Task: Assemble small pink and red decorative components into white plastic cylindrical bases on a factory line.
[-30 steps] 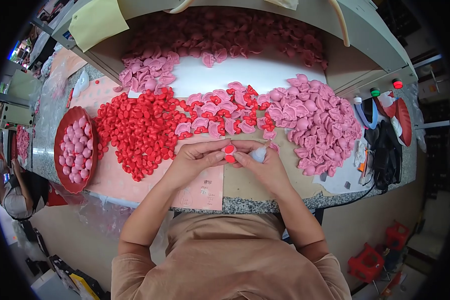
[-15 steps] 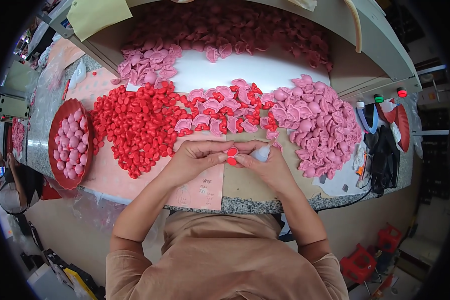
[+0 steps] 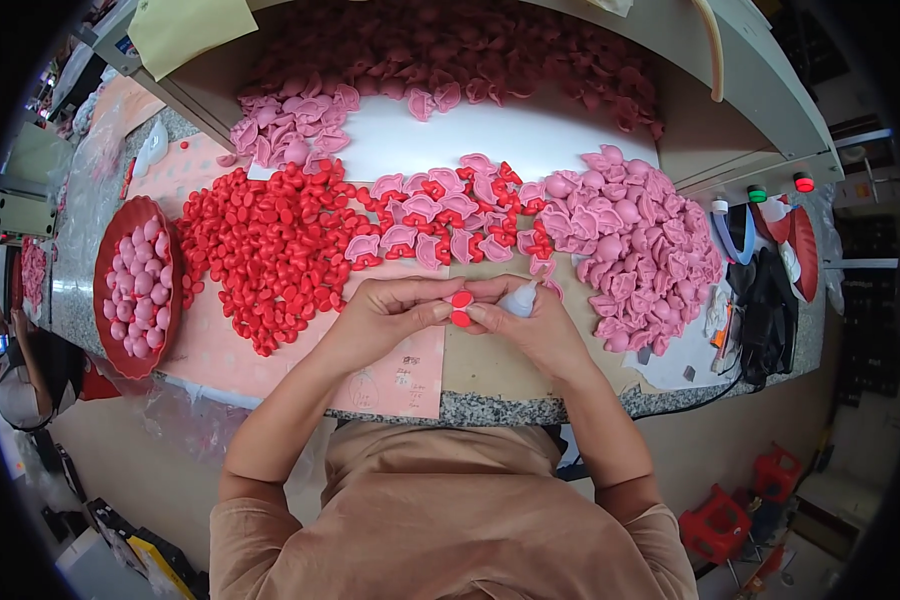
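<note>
Above the table's near edge, my left hand (image 3: 388,312) and my right hand (image 3: 532,322) meet fingertip to fingertip. Between their thumbs and fingers is a small red two-lobed plastic piece (image 3: 461,318), which both pinch. A translucent squeeze bottle (image 3: 519,299) is tucked in my right hand as well, its thin nozzle pointing up and away. Just beyond my hands lie pink shell-shaped pieces (image 3: 398,236) with red pieces set against them in loose rows. Whether a pink part is also between my fingertips is hidden.
On the left are a heap of red pieces (image 3: 270,255) and a red basket (image 3: 109,305) of round pink pieces. A pink heap (image 3: 650,245) lies at right, near a black tangle of cable and pouch (image 3: 768,320). Behind stands a grey open-fronted box (image 3: 760,120) with more pink pieces.
My hands stay together on the red piece, with only a slight shift of the fingers. The squeeze bottle has tilted a little; the whole view has moved slightly.
</note>
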`<state>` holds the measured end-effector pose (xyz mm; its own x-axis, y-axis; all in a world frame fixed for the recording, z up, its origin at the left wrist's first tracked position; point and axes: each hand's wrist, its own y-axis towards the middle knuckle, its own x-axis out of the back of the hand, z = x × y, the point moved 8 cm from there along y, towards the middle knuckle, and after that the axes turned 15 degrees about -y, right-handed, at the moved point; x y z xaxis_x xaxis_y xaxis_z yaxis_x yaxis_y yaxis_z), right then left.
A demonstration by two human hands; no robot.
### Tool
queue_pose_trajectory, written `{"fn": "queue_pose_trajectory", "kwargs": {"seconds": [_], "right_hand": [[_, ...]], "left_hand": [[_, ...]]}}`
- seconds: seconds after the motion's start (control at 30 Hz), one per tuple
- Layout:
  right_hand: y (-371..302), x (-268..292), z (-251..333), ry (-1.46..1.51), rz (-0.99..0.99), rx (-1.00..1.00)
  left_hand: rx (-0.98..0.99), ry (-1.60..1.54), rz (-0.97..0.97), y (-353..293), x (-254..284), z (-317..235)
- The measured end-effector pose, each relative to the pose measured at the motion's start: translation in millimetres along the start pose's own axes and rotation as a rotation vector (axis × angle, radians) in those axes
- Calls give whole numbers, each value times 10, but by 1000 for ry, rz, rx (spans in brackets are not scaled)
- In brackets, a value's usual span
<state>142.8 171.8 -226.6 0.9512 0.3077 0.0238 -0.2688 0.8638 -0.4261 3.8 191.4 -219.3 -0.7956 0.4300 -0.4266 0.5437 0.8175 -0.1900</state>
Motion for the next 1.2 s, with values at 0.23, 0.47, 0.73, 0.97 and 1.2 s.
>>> {"fn": "queue_pose_trajectory", "kwargs": {"seconds": [0.23,0.47,0.73,0.97,1.2], "right_hand": [[25,12,-8,-11,35,-17],[26,-2,6,-7,12,-17],[-26,2,-11,-89,32,-39],[-4,42,-69,-87,14,-29],[70,49,30,-83,9,-44]], "left_hand": [[-15,-16,34,13,4,12],[15,-88,38,-3,30,67],[12,9,63,-20,10,131],[0,41,56,3,-4,115],[64,38,36,105,58,73]]}}
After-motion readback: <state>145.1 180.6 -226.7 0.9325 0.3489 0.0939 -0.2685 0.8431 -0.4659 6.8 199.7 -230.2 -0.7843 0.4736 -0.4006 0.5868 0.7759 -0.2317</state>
